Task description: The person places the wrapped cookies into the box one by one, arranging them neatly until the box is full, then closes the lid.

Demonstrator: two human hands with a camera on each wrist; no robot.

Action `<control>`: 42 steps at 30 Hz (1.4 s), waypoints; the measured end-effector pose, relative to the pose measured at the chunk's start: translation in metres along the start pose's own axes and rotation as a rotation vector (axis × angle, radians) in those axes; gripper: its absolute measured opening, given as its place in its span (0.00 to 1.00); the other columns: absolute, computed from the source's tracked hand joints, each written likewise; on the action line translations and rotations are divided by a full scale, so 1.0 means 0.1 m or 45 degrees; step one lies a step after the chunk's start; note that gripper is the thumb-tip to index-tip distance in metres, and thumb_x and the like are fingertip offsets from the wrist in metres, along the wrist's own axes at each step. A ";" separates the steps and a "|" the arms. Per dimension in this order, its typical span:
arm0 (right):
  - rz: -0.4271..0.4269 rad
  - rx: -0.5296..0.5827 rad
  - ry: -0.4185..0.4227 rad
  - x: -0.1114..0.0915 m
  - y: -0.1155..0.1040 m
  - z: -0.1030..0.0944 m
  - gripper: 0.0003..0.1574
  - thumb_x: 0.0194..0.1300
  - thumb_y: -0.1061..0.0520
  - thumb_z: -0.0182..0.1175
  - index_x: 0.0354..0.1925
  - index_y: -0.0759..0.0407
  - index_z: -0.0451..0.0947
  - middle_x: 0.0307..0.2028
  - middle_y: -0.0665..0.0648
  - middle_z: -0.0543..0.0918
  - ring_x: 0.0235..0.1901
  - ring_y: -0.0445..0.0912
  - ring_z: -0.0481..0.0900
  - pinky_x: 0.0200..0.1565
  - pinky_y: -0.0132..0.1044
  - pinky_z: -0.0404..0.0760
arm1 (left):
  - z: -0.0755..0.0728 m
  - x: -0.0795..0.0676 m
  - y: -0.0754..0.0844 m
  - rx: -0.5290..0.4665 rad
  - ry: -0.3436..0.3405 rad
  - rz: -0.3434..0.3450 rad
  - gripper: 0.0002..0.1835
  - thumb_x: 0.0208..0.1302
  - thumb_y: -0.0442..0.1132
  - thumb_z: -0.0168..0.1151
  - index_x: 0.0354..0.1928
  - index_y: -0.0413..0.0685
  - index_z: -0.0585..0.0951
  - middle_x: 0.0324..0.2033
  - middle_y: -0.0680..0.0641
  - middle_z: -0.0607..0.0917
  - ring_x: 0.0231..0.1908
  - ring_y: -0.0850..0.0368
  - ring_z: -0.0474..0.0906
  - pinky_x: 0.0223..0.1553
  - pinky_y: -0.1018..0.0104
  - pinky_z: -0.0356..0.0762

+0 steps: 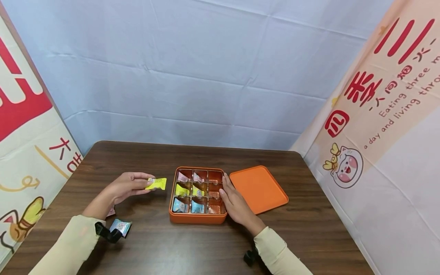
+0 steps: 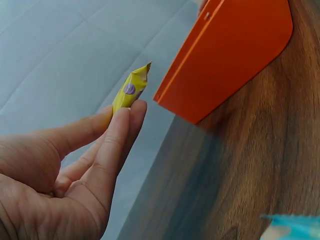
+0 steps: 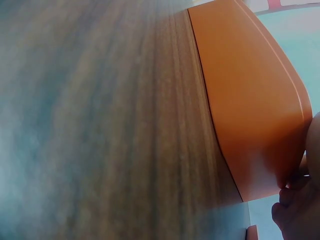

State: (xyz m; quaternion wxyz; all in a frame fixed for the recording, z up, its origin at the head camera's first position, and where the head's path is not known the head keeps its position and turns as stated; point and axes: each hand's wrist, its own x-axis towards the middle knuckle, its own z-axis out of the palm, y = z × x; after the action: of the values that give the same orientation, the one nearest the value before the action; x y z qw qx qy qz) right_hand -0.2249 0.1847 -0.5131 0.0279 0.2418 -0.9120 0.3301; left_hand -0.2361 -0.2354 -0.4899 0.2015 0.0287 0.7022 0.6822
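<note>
In the head view, my left hand [image 1: 128, 187] pinches a yellow wrapped candy [image 1: 158, 183] between thumb and fingertips, left of an orange box [image 1: 198, 218]. The left wrist view shows the same candy [image 2: 131, 90] held in the air beside the box's side wall [image 2: 225, 55]. The box has a grid of compartments: pink packets at the back, yellow in the middle row, blue at the front, in the left and middle columns. No packets show in its right column. My right hand [image 1: 237, 202] rests against the box's right side with its fingers extended.
An orange lid [image 1: 259, 189] lies on the dark wooden table [image 1: 151, 252] to the right of the box, partly behind my right hand. A blue packet [image 1: 121, 227] lies near my left wrist, and a pink packet [image 1: 111, 211] is partly hidden by the forearm.
</note>
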 end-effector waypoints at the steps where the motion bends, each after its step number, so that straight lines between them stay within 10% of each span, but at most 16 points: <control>1: 0.005 -0.002 -0.002 0.00 0.00 0.00 0.37 0.84 0.45 0.40 0.80 0.61 0.47 0.80 0.48 0.40 0.78 0.47 0.46 0.75 0.53 0.55 | 0.01 0.00 0.01 -0.002 0.002 -0.002 0.28 0.71 0.39 0.65 0.66 0.29 0.73 0.48 0.40 0.84 0.48 0.49 0.85 0.56 0.50 0.79; 42: -0.018 0.028 -0.006 0.02 0.05 -0.02 0.37 0.84 0.46 0.42 0.80 0.60 0.48 0.80 0.49 0.42 0.78 0.50 0.48 0.74 0.56 0.56 | 0.46 0.16 0.17 -0.073 -0.019 0.061 0.27 0.70 0.34 0.65 0.66 0.26 0.73 0.50 0.42 0.85 0.46 0.56 0.85 0.58 0.51 0.76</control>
State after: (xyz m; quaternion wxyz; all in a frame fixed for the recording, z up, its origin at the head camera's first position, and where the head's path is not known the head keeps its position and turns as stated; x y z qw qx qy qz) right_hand -0.2287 0.1882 -0.5143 0.0256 0.2494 -0.9066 0.3395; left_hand -0.2399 -0.1858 -0.4763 0.1909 0.0448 0.6801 0.7065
